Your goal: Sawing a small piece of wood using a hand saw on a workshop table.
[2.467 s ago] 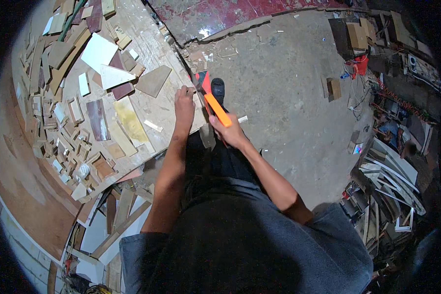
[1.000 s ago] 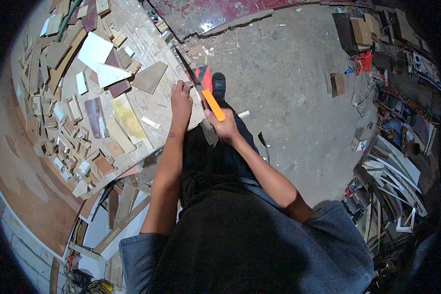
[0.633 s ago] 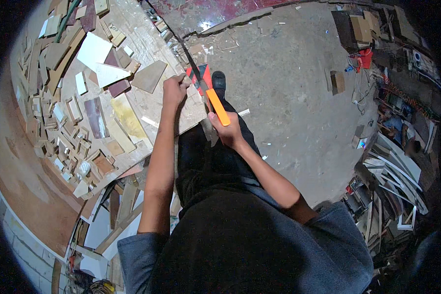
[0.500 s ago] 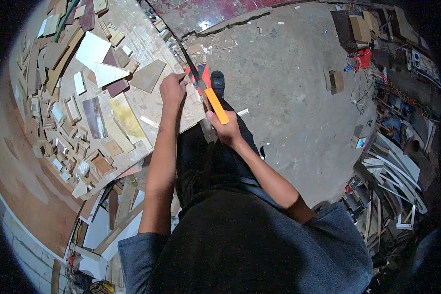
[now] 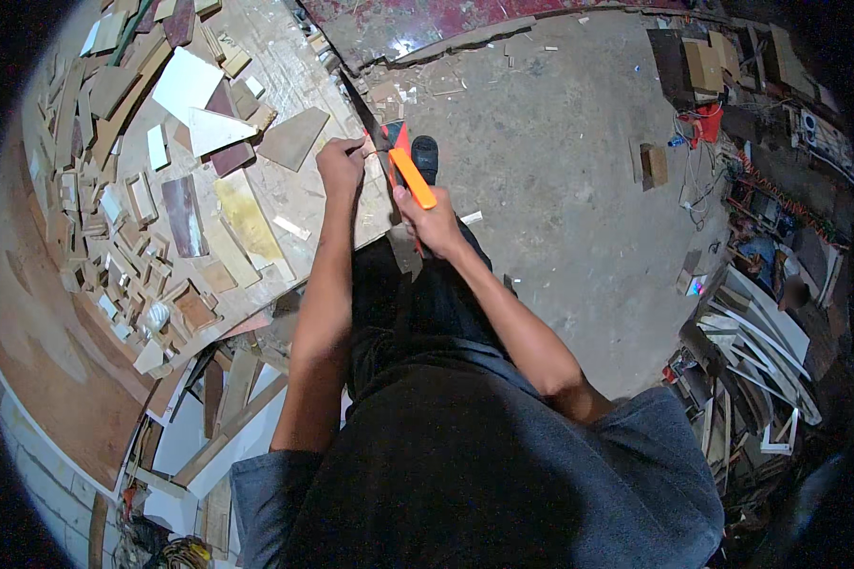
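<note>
My right hand is closed round a tool with a bright orange handle, just off the right edge of the workbench. The tool's far end is dark and thin, and its exact kind does not show clearly. My left hand rests at the bench edge with its fingers pinched together, close to the tool's far end. Whatever the fingers hold is too small to make out. A red and dark piece shows just beyond the tool. Nearest my left hand on the bench lies a grey-brown angular board offcut.
The wooden workbench carries many scraps, among them a white board piece, a yellow-stained strip and small blocks. Boards lean below it. My shoe stands on the concrete floor. Timber strips pile at the right.
My right hand has moved the orange-handled tool a little farther away and toward my left hand. My left hand stays at the bench edge, fingers still pinched. The view has shifted slightly.
</note>
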Available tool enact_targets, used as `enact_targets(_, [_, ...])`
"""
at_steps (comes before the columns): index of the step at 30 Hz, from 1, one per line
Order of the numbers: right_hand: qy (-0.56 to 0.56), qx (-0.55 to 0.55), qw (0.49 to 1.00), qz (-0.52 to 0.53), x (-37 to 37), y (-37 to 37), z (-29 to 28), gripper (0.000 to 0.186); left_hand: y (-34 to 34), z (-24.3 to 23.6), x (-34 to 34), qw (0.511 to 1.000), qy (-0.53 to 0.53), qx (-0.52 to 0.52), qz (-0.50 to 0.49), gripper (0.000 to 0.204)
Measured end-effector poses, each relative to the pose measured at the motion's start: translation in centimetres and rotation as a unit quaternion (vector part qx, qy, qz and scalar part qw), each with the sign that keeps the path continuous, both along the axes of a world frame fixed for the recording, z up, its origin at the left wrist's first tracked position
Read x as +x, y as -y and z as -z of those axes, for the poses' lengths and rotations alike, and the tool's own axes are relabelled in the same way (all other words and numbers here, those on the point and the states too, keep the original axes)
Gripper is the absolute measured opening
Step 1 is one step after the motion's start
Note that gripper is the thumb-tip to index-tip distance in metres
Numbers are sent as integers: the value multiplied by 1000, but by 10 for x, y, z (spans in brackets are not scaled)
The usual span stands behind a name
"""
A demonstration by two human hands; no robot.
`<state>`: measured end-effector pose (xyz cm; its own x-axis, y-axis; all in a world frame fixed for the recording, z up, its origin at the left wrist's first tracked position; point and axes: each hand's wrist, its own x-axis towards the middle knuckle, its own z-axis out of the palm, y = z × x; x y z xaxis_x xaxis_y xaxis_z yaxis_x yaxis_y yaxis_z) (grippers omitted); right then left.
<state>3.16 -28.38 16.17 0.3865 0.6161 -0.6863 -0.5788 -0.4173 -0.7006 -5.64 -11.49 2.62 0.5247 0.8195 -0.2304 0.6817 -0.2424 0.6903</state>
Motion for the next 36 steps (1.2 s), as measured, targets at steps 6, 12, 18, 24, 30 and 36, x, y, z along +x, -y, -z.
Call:
enact_targets(6, [16,2,1000,-4,-2,8,8,38,3,-2,2,999,28,-15,-15,26])
enact_targets(12, [-15,16,999,43,-1,14,3,37,3,-6,5,999,32,-38,-18,26])
enact_targets(18, [-36,9,999,20,2,-3,-8,34,3,-1,1,999,23,-23,-23,25])
enact_targets(24, [-93,25,995,35,11,-23,11,32,2,1,4,999,35,-17,-27,25])
enact_targets(30, [15,-41,999,-9,8,2,-3,36,3,-4,2,1000,-5,-15,-13,24])
enact_targets(36, [-29,-15,998,57,2,-1,-12,34,3,-6,6,1000,7,-23,-16,24])
